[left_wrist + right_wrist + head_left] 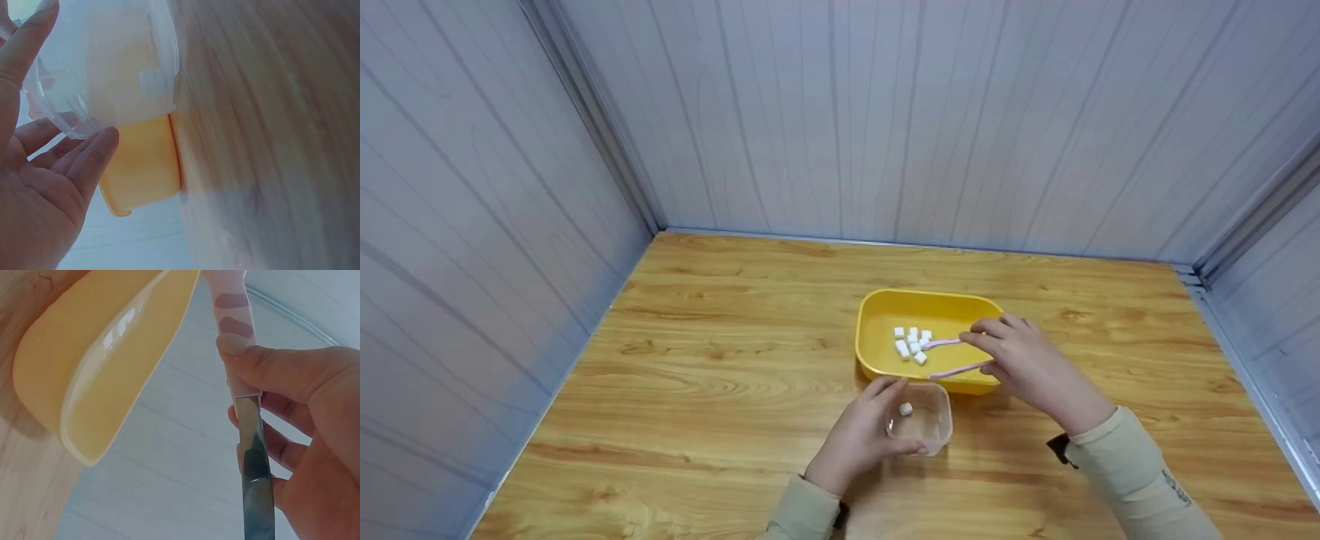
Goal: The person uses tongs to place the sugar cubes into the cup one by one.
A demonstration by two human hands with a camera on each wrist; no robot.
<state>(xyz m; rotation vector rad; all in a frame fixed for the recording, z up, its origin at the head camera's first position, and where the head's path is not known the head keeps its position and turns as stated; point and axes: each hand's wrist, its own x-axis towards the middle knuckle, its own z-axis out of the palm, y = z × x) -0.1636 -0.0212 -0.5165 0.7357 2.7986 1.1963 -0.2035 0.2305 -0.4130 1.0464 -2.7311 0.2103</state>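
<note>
Grips tongs (958, 370) in R hand (1027, 360): thumb pressed on near arm, other fingers curled on far arm, pinching from both sides. Has the two pink arms spread, tips well apart. Brings far tip to the cubes (914, 348), touching or just beside, can't tell which. Has near tip by near rim of tub (877, 322), exact height unclear.

See cubes bunched on tub floor, L of centre, all sm. & white, some touching. Can't count them exactly, partly hidden by tongs.

Holds clear box (934, 412) in L hand (859, 435), fingers curved round far L corner, thumb along near side, i.e. pinching box betw. them. Has single cube (905, 409) inside, nr far L corner. Sits box close up to tub's near wall, touching or slightly apart, can't tell.

In L wrist view, see box side-on w/ fingertips against it, yellow tub just beyond, wood of table (720, 360) alongside. In R wrist view, see thumb on pink part of tongs, nr two darker pink marks, w/ bare metal strip running back past palm; also tub's outer wall & rim, to one side.

Wears lt. sleeves (1136, 472), dark marking on R one, dark band (1061, 450) at R wrist. Has pale grooved walls (847, 127) round table on L, R & far sides.
</note>
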